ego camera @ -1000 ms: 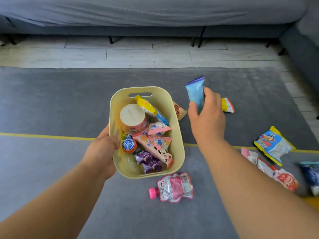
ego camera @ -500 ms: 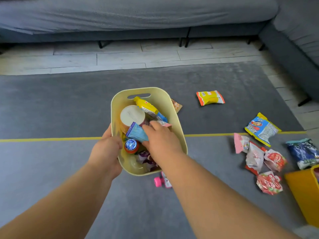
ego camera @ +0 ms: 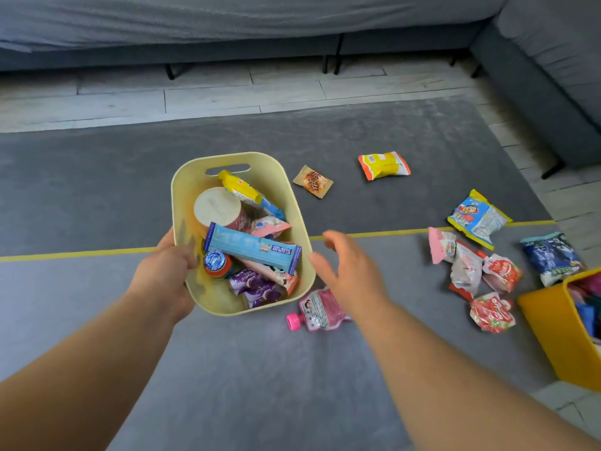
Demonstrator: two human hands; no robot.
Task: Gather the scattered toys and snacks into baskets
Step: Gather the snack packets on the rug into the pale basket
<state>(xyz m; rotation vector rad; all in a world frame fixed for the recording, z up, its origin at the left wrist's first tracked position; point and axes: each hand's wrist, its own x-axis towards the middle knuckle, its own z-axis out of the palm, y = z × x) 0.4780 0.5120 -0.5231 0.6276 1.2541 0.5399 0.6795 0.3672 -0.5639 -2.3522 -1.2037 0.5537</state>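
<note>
On the grey carpet [ego camera: 97, 190], a pale yellow plastic basket [ego camera: 182, 203] heaped with snack packets [ego camera: 250, 247] is gripped by the left hand [ego camera: 162, 278]; the right hand [ego camera: 348, 271] is held slack-fingered.

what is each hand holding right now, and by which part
The left hand grips the pale yellow basket by its near left rim, fingers curled over the edge. The right hand holds nothing; its fingers are spread open beside the basket.
</note>
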